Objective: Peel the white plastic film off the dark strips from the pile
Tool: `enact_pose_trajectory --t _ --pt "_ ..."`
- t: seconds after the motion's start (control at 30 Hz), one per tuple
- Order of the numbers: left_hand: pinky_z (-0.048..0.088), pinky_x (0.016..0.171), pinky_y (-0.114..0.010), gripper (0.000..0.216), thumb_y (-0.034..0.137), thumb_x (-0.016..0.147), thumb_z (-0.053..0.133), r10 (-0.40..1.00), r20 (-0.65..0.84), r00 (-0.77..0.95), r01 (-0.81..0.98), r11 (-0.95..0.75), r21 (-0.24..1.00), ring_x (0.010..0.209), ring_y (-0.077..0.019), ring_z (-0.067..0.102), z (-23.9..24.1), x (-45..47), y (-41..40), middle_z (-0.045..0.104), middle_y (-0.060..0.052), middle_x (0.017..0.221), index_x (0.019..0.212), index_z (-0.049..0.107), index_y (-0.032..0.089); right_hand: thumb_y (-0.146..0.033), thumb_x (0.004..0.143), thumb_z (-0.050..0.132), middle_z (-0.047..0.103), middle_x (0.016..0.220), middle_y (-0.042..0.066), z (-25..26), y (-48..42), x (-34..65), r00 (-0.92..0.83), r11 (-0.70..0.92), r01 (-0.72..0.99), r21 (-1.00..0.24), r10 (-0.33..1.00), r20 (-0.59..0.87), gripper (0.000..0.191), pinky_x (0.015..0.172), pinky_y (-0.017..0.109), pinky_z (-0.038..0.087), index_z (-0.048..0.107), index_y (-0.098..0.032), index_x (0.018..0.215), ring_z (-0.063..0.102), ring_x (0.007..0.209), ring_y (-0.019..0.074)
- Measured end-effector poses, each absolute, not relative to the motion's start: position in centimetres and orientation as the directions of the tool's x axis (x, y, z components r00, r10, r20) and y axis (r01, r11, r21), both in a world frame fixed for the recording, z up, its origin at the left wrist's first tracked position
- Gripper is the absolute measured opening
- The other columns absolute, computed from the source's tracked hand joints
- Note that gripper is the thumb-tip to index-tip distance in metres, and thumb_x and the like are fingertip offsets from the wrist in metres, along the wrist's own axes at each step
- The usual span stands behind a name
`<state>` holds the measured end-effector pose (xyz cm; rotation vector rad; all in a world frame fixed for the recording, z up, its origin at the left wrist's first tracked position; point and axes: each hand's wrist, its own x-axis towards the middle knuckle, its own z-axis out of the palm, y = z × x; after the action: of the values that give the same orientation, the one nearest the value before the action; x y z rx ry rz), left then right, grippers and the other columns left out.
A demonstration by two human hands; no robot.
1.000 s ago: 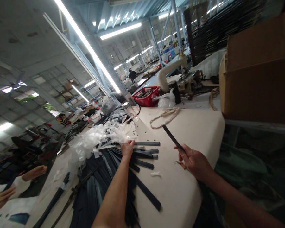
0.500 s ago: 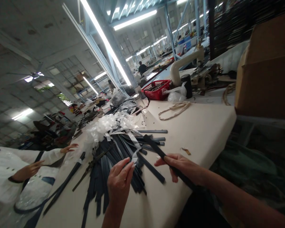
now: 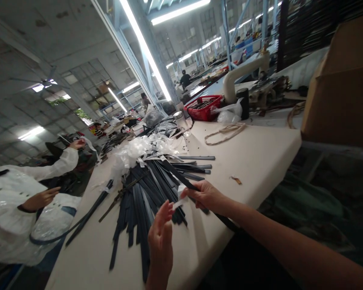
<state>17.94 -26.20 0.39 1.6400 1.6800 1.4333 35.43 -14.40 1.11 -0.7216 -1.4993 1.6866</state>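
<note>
My right hand (image 3: 207,196) grips a long dark strap (image 3: 178,176) that runs up and left over a fanned pile of dark straps (image 3: 145,191) on the beige table (image 3: 254,161). A small white tag (image 3: 180,192) sits on the strap by my right thumb. Just below, my left hand (image 3: 161,237) is raised with its fingertips pinching the lower end of that white tag. A heap of clear and white plastic strips (image 3: 136,153) lies behind the pile.
A person in white (image 3: 21,201) works at the table's left side. Farther back stand a red basket (image 3: 204,108), a jar (image 3: 179,121), a coil of cord (image 3: 225,133) and a sewing machine (image 3: 245,76). A cardboard box (image 3: 341,88) sits at the right.
My right hand has drawn the strap left over the pile. My left hand dropped lower and now pinches the white tag beside my right thumb. The other person raised one arm.
</note>
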Motion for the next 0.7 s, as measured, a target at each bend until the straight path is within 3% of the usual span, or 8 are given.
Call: enact_pose_trajectory --t 0.07,0.13,0.27,0.43,0.53,0.63,0.7 --pt "0.051 0.089 -0.038 0.062 0.062 0.091 0.042 0.97 0.093 -0.225 0.244 -0.036 0.969 0.104 -0.0274 0.066 0.5 18.1 -26.0 0.07 -0.015 0.118 0.129 0.06 0.017 -0.04 0.082 0.06 0.059 0.062 -0.002 1.3 -14.5 35.7 -0.548 0.054 -0.134 -0.99 0.828 0.119 0.029 0.037 0.016 0.036 0.074 -0.015 0.082 0.046 0.042 0.0066" --pt "0.051 0.088 -0.037 0.07 0.069 0.088 0.04 0.988 -0.072 -0.137 0.095 0.085 0.992 0.101 -0.0274 0.067 0.8 18.4 -25.5 0.071 -0.017 0.114 0.125 0.064 0.014 -0.038 0.083 0.06 0.061 0.066 -0.001 1.5 -14.6 36.0 -0.55 0.135 -0.103 -0.986 0.818 0.169 0.027 0.04 0.017 0.039 0.075 -0.016 0.082 0.047 0.045 0.0075" --pt "0.049 0.076 -0.03 0.054 0.059 0.079 0.066 0.972 -0.23 -0.057 0.076 0.234 0.969 0.081 -0.0211 0.069 1.3 19.3 -24.6 0.076 -0.014 0.093 0.108 0.073 0.013 -0.034 0.087 0.058 0.059 0.067 -0.001 1.8 -14.9 36.3 -0.555 0.254 -0.052 -0.966 0.797 0.239 0.025 0.045 0.018 0.04 0.076 -0.017 0.084 0.049 0.049 0.0089" --pt "0.049 0.072 -0.028 0.036 0.046 0.079 0.071 0.964 -0.26 0.048 0.146 0.251 0.957 0.073 -0.0186 0.068 1.4 20.3 -24.2 0.077 -0.013 0.083 0.09 0.078 0.012 -0.035 0.09 0.056 0.057 0.067 -0.001 1.9 -14.8 36.5 -0.539 0.291 -0.025 -0.956 0.802 0.258 0.026 0.047 0.019 0.039 0.074 -0.018 0.084 0.048 0.051 0.0098" --pt "0.051 0.07 -0.028 0.034 0.043 0.074 0.077 0.972 -0.236 -0.01 0.105 0.235 0.966 0.071 -0.0185 0.068 1.7 19.6 -22.9 0.076 -0.013 0.079 0.083 0.078 0.01 -0.045 0.091 0.054 0.053 0.064 -0.002 1.9 -15.0 36.7 -0.511 0.266 -0.031 -0.964 0.824 0.244 0.033 0.045 0.019 0.041 0.072 -0.018 0.086 0.049 0.05 0.0109" --pt "0.054 0.067 -0.024 0.028 0.034 0.061 0.088 0.948 -0.209 -0.24 -0.238 0.151 0.959 0.065 -0.0146 0.068 2.7 18.1 -21.1 0.075 -0.007 0.07 0.073 0.075 0.012 -0.054 0.096 0.042 0.048 0.057 -0.004 1.9 -16.3 37.2 -0.49 0.211 -0.031 -0.977 0.848 0.199 0.046 0.039 0.019 0.037 0.07 -0.018 0.089 0.047 0.043 0.0113" --pt "0.057 0.066 -0.023 0.022 0.025 0.06 0.089 0.906 -0.229 -0.355 -0.488 0.029 0.872 0.064 -0.0127 0.069 3.7 17.3 -20.3 0.074 -0.003 0.069 0.07 0.072 0.015 -0.053 0.099 0.036 0.05 0.056 -0.003 1.7 -17.7 37.6 -0.513 0.208 0.021 -0.978 0.842 0.169 0.049 0.04 0.021 0.037 0.069 -0.019 0.085 0.048 0.041 0.0114"
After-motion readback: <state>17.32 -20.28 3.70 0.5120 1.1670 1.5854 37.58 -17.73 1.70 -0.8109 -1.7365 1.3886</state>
